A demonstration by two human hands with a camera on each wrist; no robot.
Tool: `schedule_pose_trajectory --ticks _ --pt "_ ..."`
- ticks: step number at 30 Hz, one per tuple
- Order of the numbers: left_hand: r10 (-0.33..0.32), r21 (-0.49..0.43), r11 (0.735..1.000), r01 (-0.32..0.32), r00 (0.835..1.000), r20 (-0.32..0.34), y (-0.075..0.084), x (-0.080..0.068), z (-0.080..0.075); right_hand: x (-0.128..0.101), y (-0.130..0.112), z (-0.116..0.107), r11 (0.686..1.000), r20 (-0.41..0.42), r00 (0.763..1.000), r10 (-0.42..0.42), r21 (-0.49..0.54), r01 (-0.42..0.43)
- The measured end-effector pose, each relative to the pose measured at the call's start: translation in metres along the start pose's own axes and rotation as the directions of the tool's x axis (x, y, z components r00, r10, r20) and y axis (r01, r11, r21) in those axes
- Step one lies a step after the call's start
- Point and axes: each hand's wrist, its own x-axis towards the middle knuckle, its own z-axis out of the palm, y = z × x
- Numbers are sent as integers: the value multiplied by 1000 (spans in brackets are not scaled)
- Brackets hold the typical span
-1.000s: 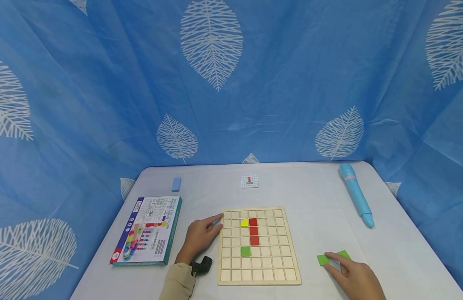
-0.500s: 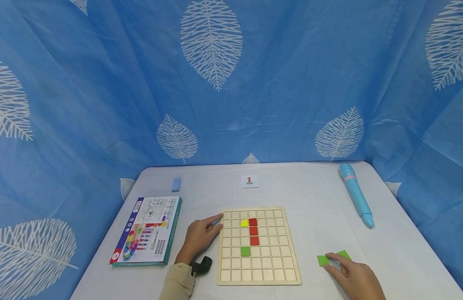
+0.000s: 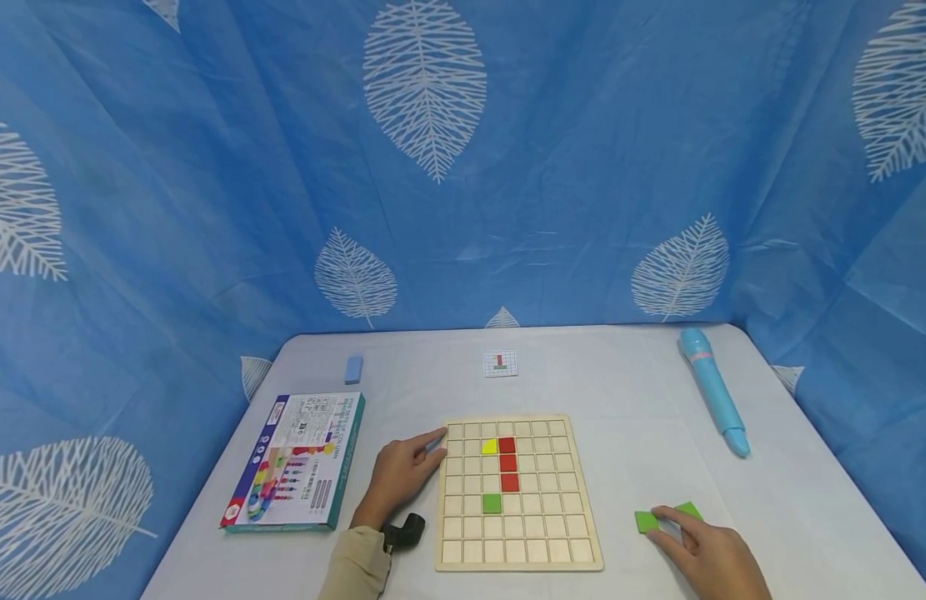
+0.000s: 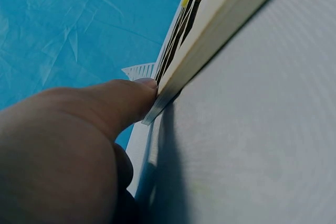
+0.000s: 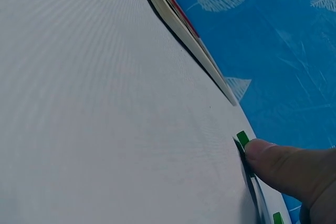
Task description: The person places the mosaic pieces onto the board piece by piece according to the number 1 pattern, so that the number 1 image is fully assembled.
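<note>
A wooden grid board (image 3: 518, 569) lies on the table with one yellow tile (image 3: 489, 447), a column of red tiles (image 3: 508, 462) and one green tile (image 3: 492, 503) in its squares. At the board's left edge, my left hand (image 3: 402, 468) rests with its fingertips against the rim; in the left wrist view a fingertip (image 4: 149, 83) touches the board's side. Right of the board, my right hand (image 3: 706, 554) pinches a green square tile (image 3: 646, 522) between thumb and index finger, low over the table. A second green tile (image 3: 688, 508) lies just behind that hand, partly hidden by it.
Behind the board lies a small pattern card (image 3: 500, 363). A printed box (image 3: 293, 462) and a small blue block (image 3: 353, 369) are at the left. At the far right lies a light-blue microphone-shaped pen (image 3: 713, 392). A blue leaf-print cloth (image 3: 553, 167) hangs around the table.
</note>
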Motion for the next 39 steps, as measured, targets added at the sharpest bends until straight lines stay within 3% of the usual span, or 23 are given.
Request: schedule_pose_trajectory --ticks 12,21,30,39 --pt "12 -4 1000 -12 1000 -6 -1 1 0 6 -12 6 999 -17 1000 -26 24 27" --pt "1 4 1000 -1 1000 -2 -1 0 0 10 -25 11 994 -87 991 -104 21 106" --pt "31 12 999 -31 999 -15 -2 2 1 13 -31 18 989 -91 985 -147 4 148" --pt "47 1 999 -47 998 -37 -2 1 2 20 -44 21 968 -91 964 -250 -20 249"
